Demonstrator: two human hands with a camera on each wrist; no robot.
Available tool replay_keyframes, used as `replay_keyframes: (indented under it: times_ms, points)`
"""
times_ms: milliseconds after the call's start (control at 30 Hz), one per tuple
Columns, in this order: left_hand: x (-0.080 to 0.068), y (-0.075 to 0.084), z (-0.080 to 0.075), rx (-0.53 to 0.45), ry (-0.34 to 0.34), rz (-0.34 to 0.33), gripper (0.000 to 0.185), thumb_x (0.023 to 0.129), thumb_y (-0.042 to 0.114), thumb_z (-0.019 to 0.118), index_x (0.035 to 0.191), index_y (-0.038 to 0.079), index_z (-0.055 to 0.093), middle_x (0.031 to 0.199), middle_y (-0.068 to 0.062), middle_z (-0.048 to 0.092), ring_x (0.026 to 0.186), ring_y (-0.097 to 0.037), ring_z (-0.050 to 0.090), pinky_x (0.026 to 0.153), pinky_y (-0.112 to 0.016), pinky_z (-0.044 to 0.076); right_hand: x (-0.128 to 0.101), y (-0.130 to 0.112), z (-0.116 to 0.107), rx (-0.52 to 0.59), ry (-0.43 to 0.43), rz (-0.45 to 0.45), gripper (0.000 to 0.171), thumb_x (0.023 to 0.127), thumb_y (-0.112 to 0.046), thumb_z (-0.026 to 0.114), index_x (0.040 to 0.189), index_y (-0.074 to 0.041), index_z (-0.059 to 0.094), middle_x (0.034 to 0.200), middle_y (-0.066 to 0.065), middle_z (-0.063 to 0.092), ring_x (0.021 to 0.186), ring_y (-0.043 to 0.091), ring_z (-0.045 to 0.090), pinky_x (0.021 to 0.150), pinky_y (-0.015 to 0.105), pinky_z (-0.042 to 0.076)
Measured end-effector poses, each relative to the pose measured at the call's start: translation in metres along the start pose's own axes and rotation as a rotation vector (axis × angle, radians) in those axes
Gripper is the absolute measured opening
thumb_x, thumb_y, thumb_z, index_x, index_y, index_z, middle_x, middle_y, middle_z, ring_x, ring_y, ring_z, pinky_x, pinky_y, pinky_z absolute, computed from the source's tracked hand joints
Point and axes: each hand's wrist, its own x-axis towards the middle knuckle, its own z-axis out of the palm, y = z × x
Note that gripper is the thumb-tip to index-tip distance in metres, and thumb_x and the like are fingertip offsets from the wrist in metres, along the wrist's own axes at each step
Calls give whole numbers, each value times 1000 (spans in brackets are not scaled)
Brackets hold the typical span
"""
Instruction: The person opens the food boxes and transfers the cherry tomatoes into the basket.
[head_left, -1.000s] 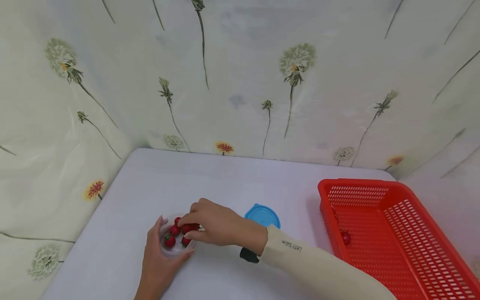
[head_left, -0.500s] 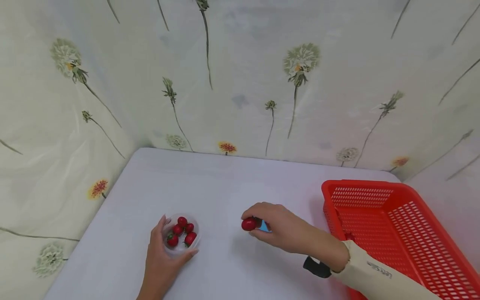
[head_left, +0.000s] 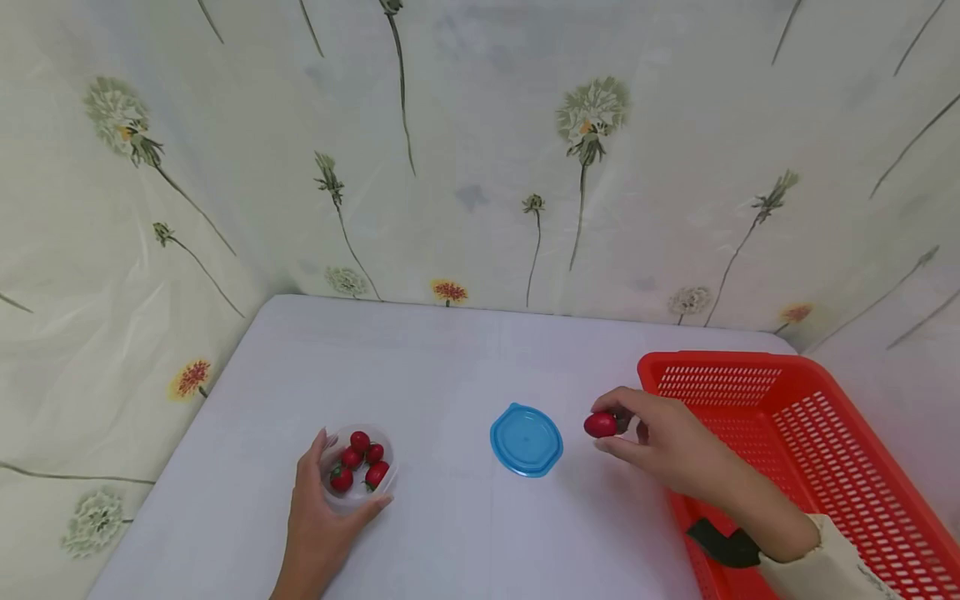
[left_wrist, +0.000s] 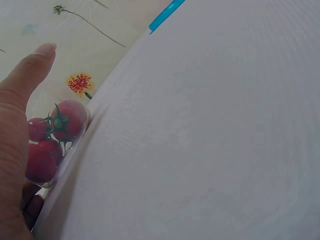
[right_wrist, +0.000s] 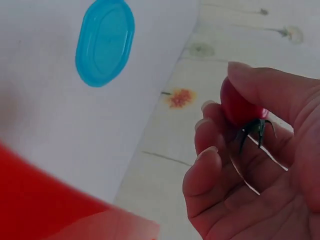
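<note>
My left hand (head_left: 322, 508) curves round a small clear plastic container (head_left: 392, 467) on the table, thumb on the near side and fingers on the far side. Inside lie several red cherry tomatoes (head_left: 377, 475) with green stems; the left wrist view shows some of these tomatoes (left_wrist: 70, 117) through the clear wall. Between thumb and fingertips, my right hand (head_left: 667, 437) pinches one cherry tomato (head_left: 600, 425), held up beside the left rim of a red basket (head_left: 651, 371). In the right wrist view this tomato's green calyx (right_wrist: 256, 127) points toward the palm.
A blue lid (head_left: 527, 442) lies flat on the white table (head_left: 450, 367) between the two hands. The red slotted basket stands at the right, partly covered by my right forearm. A flower-printed sheet (head_left: 480, 167) hangs behind the table.
My right hand has lifted a cherry tomato out of the container and carried it right, past the blue lid to the basket. My left hand stays round the container.
</note>
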Motion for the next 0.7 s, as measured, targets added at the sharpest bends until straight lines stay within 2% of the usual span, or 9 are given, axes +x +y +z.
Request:
replay_keyframes:
  times_ms: [200,433,567,700]
  points:
    - [0,3,-1,-1,-8,3,125,74,50,94,168,23,16,160,-9,38,148,-33,35,111,-68,37,-4,16,-12,-5,45,36,52,81,-30,92,125,-20,68,111,-1,67,98,23,61,66,27,58]
    - [0,1,1,-3,-3,-1,125,74,49,95,168,23,17,159,-8,39,148,-32,37,110,-68,38,-5,39,-25,33,63,173,55,86,-32,88,130,-11,63,114,10,67,95,27,61,64,30,60]
    - [0,0,1,-6,-1,-9,125,73,48,96,168,24,17,160,-7,37,148,-31,36,111,-67,38,-2,52,-26,18,74,170,48,88,-31,86,126,-11,64,110,9,68,94,26,62,65,30,59]
    - [0,-1,1,-11,-2,-9,126,73,48,95,168,24,16,161,-6,36,148,-31,36,112,-66,38,0,62,-28,6,99,171,48,91,-38,83,126,-12,64,109,7,69,98,28,63,68,31,59]
